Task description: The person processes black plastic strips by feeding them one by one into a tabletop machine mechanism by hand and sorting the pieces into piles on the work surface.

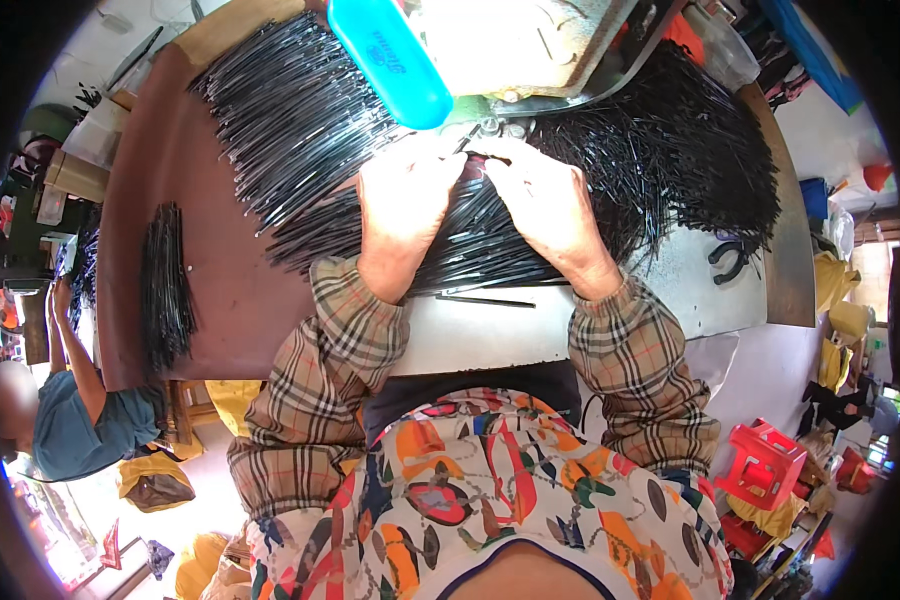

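Note:
My left hand [402, 200] and my right hand [542, 205] meet at the middle of the worktable, fingertips together on a thin black strip [473, 158] just under a blue-topped machine [390, 60]. Both hands rest over a spread of long black strips [300, 120] that fans out to the left. A tangled heap of the same black strips [690, 150] lies to the right of my right hand. One loose strip [485, 300] lies on the grey tabletop [490, 335] near my wrists. Plaid sleeves cover both forearms.
A small bundle of black strips [165, 285] lies on the brown mat [220, 280] at the left. Black pliers [728, 258] sit at the table's right. Another person in a blue shirt [65, 420] sits at lower left. Red plastic stools [765, 465] stand at lower right.

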Available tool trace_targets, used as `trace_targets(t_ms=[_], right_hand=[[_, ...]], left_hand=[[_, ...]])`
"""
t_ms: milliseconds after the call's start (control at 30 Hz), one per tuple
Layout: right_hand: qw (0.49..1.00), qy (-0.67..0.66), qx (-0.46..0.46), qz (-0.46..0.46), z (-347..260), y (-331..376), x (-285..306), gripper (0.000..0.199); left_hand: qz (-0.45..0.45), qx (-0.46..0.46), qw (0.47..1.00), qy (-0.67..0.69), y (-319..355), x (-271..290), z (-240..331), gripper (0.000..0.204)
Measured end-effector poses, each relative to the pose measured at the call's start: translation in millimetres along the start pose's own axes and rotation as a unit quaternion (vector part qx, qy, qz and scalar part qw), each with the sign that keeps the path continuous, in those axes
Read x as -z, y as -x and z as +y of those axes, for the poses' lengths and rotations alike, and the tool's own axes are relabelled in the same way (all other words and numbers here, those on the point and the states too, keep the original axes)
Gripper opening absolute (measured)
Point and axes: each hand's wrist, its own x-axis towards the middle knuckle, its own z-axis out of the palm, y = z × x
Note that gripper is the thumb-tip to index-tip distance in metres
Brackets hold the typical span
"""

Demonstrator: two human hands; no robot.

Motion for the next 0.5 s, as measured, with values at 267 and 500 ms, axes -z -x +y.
trace_targets(t_ms=[267, 500], right_hand=[[0.998, 0.056, -0.030, -0.013, -6.1, 5.4, 5.0, 0.022], [0.999, 0.044, -0.026, 0.009, -2.6, 5.9, 3.1, 0.020]], left_hand=[[-0.004, 0.018, 1.000, -0.017, 1.5, -0.9, -2.4, 0.010], [-0.015, 0.019, 0.998, -0.056, 2.1, 0.4, -0.1, 0.012]])
